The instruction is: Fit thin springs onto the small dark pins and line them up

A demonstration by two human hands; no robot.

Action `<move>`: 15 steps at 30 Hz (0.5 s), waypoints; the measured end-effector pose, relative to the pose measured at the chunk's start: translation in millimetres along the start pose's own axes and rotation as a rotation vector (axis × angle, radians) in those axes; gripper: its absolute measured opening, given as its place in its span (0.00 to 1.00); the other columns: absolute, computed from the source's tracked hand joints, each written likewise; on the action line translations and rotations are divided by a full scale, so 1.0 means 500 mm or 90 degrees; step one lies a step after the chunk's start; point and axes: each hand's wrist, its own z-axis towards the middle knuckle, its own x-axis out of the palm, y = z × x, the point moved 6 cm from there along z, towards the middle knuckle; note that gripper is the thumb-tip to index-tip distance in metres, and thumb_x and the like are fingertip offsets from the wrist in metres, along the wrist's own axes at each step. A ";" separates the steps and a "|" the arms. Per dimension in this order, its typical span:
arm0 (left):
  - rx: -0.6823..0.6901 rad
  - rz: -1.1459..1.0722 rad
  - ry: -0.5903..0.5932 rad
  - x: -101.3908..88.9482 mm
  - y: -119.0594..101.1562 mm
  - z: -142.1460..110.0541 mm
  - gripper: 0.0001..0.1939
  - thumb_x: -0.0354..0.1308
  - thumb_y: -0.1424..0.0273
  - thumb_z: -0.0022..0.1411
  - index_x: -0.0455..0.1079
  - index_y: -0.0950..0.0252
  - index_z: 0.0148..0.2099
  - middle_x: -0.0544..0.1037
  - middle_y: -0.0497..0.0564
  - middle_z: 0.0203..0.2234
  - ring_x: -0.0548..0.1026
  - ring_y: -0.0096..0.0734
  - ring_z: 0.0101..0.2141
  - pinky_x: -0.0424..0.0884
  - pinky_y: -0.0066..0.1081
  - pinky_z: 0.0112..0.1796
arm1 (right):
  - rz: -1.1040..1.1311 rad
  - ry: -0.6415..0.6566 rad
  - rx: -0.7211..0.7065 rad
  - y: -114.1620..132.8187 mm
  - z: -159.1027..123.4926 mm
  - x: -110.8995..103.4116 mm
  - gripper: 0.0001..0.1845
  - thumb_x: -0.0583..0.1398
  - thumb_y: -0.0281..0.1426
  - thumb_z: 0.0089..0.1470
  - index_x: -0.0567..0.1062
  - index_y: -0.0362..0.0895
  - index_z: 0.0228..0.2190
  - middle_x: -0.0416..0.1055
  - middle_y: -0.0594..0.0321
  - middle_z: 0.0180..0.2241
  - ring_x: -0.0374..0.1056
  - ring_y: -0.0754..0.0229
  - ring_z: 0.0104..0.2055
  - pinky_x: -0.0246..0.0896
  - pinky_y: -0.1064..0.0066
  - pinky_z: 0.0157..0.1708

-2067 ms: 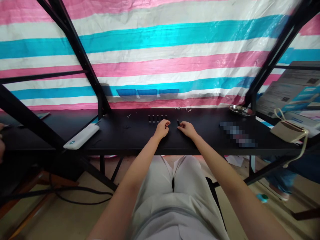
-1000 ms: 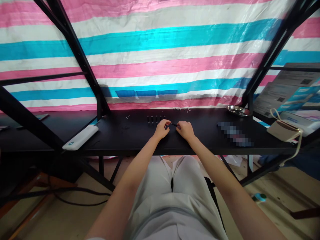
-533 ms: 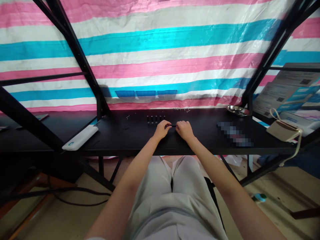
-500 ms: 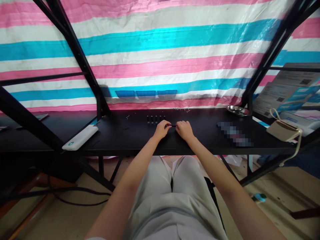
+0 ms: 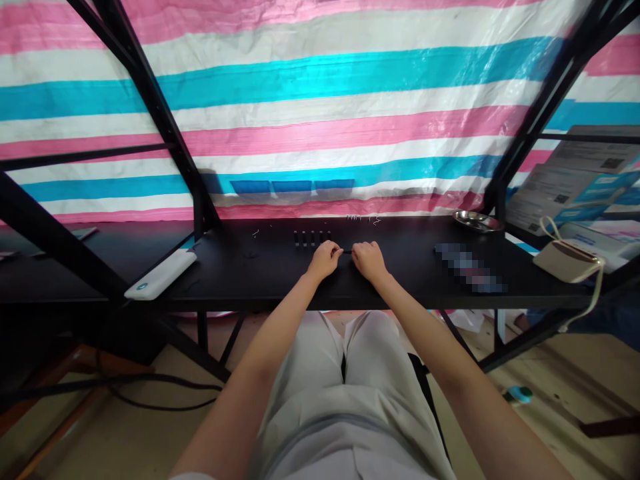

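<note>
Both hands rest low over the black table (image 5: 270, 283), close together. My left hand (image 5: 325, 259) is closed, thumb and fingers pinching one end of a thin dark stick-like piece (image 5: 347, 252). Its other end runs into my right hand (image 5: 369, 260), whose fingers are curled round it. The piece is too small and dark against the table to name. Just beyond my left hand stands a row of several small dark cylinders (image 5: 304, 239) with pale ends. Behind my hands, a line of tiny white bits (image 5: 354, 218) lies along the table's back edge.
A white power bank-like block (image 5: 161, 275) lies at the left. To the right are a round metal dish (image 5: 477, 221), a blurred-out flat object (image 5: 470, 269) and a beige pouch (image 5: 567, 259) with a strap. Black frame posts (image 5: 165, 113) flank the table before a striped sheet (image 5: 345, 73).
Hardly anything differs. Both hands keep their place and their hold on the thin dark piece, with only a very slight shift of the fingers.
</note>
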 end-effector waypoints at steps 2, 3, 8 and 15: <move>0.008 0.018 0.005 0.002 -0.004 -0.001 0.07 0.51 0.73 0.60 0.63 0.65 0.29 0.66 0.48 0.25 0.65 0.28 0.28 0.64 0.30 0.33 | -0.003 -0.002 0.004 0.001 0.000 -0.002 0.12 0.48 0.27 0.57 0.69 0.41 0.28 0.71 0.56 0.28 0.60 0.58 0.31 0.39 0.66 0.34; 0.010 0.026 0.008 0.003 -0.005 -0.001 0.07 0.50 0.73 0.61 0.62 0.65 0.29 0.66 0.49 0.25 0.65 0.28 0.28 0.64 0.30 0.34 | -0.004 -0.003 0.007 0.002 0.000 -0.003 0.13 0.47 0.27 0.58 0.69 0.41 0.28 0.71 0.56 0.28 0.60 0.58 0.31 0.39 0.66 0.34; 0.023 0.072 0.014 0.006 -0.013 -0.002 0.11 0.44 0.71 0.64 0.59 0.64 0.28 0.65 0.50 0.26 0.65 0.30 0.30 0.64 0.32 0.35 | 0.000 -0.006 0.019 0.002 0.001 -0.004 0.13 0.46 0.27 0.58 0.69 0.41 0.28 0.70 0.56 0.27 0.61 0.58 0.30 0.39 0.66 0.33; 0.040 0.087 0.010 0.005 -0.017 -0.004 0.16 0.41 0.69 0.66 0.56 0.63 0.25 0.63 0.49 0.23 0.64 0.29 0.28 0.64 0.31 0.35 | 0.008 -0.016 0.027 -0.001 0.000 -0.005 0.11 0.47 0.28 0.58 0.68 0.41 0.30 0.70 0.56 0.28 0.61 0.57 0.31 0.39 0.66 0.33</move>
